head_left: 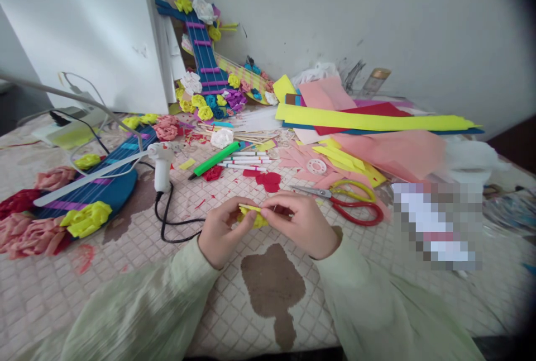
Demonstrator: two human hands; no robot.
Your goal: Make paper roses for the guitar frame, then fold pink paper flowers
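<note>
My left hand [226,229] and my right hand [302,222] meet above the near middle of the table. Between their fingertips is a small yellow crepe-paper flower [258,221], partly covered by the fingers. Both hands pinch it, the left from its left side and the right along its upper right edge. Just beyond the right hand lie red-and-yellow-handled scissors [355,204], blades pointing left. A white hot glue gun [162,168] stands left of my hands, its black cord looping close to the left wrist.
Flower-trimmed blue guitar shapes lie at left [121,182] and lean at the back [205,53]. A green marker [218,160], several white pens [247,160] and red scraps [268,180] lie beyond my hands. Yellow crepe strips [377,118] and pink sheets [393,151] are stacked at right.
</note>
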